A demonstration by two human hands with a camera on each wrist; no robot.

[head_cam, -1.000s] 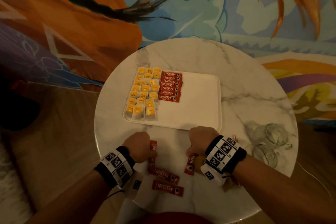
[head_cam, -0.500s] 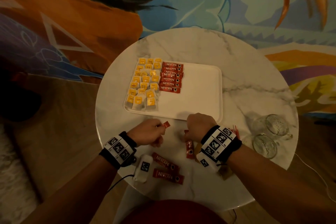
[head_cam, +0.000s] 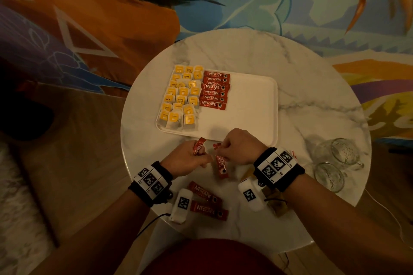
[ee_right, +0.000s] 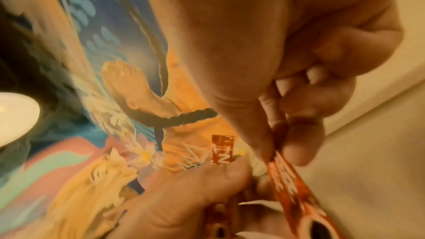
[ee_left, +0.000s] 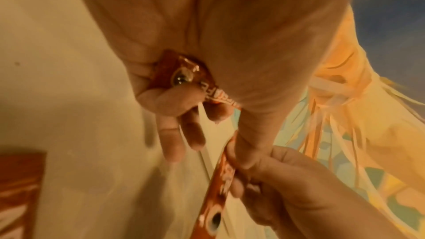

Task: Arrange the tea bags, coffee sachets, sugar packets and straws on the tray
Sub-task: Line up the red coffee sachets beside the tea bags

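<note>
At the near edge of the tabletop (head_cam: 312, 100), two coffee sachets (head_cam: 206, 202) lie loose between the wrists. A second ago both hands were pressed down on the marble among the sachets; now each has come up with one, so two more are ready for the tray.

The left hand (head_cam: 186, 159) has its fingers curled round a sachet (head_cam: 199, 146) whose end pokes up past the knuckles. The right hand (head_cam: 240, 147) pinches another sachet (head_cam: 220, 162) by its upper end, and the rest hangs down.

Both hands hover at the near edge of the tray (head_cam: 252, 105). Farther in, the tea bags (head_cam: 181, 98) fill its left side, with the row of coffee sachets (head_cam: 214, 90) just beside them.
</note>
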